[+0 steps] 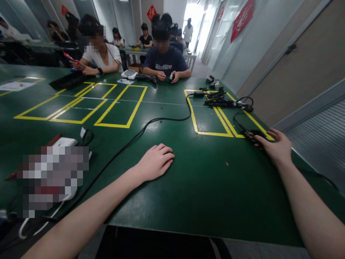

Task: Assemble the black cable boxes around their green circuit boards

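Observation:
My left hand lies palm down on the green table, fingers a little bent and holding nothing. Over at the right edge, my right hand has its thumb and fingers around a small black device with orange markings. Part of that device is hidden by the hand, so its kind is unclear. A thin black cord runs from it toward a bundle of black cables lying across the yellow tape marks.
A black cable curves across the table. At left are a white power adapter or box and a blurred-out item. Two people sit opposite; near them are a black tray, a power drill and small black-and-white parts.

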The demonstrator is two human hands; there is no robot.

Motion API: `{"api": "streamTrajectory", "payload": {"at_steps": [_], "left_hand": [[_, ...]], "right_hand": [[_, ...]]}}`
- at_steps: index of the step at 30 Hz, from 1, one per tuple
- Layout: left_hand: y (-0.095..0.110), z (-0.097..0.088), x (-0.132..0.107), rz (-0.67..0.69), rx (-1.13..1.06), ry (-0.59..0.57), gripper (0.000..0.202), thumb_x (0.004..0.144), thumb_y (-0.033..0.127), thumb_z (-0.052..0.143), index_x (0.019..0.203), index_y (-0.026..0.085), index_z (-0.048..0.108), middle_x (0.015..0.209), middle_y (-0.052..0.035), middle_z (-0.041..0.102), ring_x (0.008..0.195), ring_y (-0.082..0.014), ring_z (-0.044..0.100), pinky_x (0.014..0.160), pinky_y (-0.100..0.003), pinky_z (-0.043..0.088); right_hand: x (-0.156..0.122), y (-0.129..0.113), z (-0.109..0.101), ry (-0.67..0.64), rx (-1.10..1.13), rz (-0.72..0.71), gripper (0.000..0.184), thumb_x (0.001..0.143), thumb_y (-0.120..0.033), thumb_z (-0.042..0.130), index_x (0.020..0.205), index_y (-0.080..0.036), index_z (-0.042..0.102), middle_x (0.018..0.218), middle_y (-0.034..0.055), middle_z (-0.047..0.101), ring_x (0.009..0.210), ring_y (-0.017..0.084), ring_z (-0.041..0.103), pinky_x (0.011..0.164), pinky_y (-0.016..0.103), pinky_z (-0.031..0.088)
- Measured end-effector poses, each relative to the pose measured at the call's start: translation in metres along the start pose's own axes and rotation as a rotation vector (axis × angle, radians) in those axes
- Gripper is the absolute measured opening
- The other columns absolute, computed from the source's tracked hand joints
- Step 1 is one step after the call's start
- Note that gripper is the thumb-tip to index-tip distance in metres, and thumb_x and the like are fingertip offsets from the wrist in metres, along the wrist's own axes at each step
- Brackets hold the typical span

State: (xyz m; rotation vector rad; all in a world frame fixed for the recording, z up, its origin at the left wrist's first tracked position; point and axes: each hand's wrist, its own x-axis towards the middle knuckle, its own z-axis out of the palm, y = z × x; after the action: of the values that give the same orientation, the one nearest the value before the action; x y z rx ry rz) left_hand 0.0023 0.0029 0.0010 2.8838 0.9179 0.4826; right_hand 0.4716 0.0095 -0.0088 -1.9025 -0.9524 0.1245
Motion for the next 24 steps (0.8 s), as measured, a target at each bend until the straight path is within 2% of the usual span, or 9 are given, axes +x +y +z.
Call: {"api": "streamTrajectory", "payload": {"at_steps": [2, 7, 13, 18, 24], "left_hand": [[0.0, 0.0, 0.0, 0.0, 0.0, 0.002, 0.024, 0.106, 0.025, 0.052, 0.113, 0.018, 0.073, 0.123, -0.0099, 0.073, 0.113, -0.0246, 0.065, 0.093, -0.04, 0.056], [0.0, -0.001, -0.001, 0.001, -0.02, -0.012, 0.023, 0.104, 0.027, 0.056, 0.115, 0.018, 0.073, 0.125, -0.0106, 0.072, 0.115, -0.0255, 0.065, 0.095, -0.042, 0.056], [0.002, -0.003, -0.002, -0.004, -0.015, -0.014, 0.022, 0.103, 0.028, 0.059, 0.118, 0.018, 0.072, 0.126, -0.0109, 0.071, 0.117, -0.0262, 0.064, 0.096, -0.042, 0.056], [0.001, -0.003, -0.001, -0.007, -0.028, -0.026, 0.022, 0.102, 0.029, 0.059, 0.118, 0.019, 0.071, 0.127, -0.0106, 0.071, 0.117, -0.0261, 0.063, 0.096, -0.042, 0.055], [0.0, -0.001, -0.001, -0.006, -0.028, -0.032, 0.023, 0.103, 0.03, 0.058, 0.118, 0.02, 0.071, 0.129, -0.0105, 0.071, 0.118, -0.0268, 0.063, 0.097, -0.043, 0.054]], "right_hand": [[-0.004, -0.008, -0.002, -0.005, -0.031, 0.05, 0.056, 0.062, -0.032, 0.086, 0.115, -0.019, 0.071, 0.118, 0.0162, 0.072, 0.062, 0.022, 0.067, 0.059, 0.038, 0.058], [-0.005, -0.018, -0.002, -0.039, -0.206, -0.017, 0.028, 0.06, -0.035, 0.081, 0.081, -0.019, 0.071, 0.077, 0.0051, 0.068, 0.065, 0.023, 0.062, 0.062, 0.037, 0.052], [0.002, -0.012, -0.003, -0.08, -0.257, -0.033, 0.023, 0.059, -0.042, 0.078, 0.068, -0.022, 0.071, 0.069, 0.0053, 0.07, 0.061, 0.024, 0.06, 0.057, 0.035, 0.044], [0.004, -0.009, -0.002, -0.063, -0.316, -0.081, 0.025, 0.059, -0.044, 0.076, 0.072, -0.023, 0.075, 0.069, 0.0048, 0.072, 0.061, 0.025, 0.062, 0.053, 0.032, 0.04], [0.002, -0.011, 0.005, -0.04, -0.275, -0.063, 0.034, 0.062, -0.036, 0.077, 0.089, -0.016, 0.081, 0.073, 0.0045, 0.07, 0.066, 0.022, 0.064, 0.06, 0.032, 0.045]]}}
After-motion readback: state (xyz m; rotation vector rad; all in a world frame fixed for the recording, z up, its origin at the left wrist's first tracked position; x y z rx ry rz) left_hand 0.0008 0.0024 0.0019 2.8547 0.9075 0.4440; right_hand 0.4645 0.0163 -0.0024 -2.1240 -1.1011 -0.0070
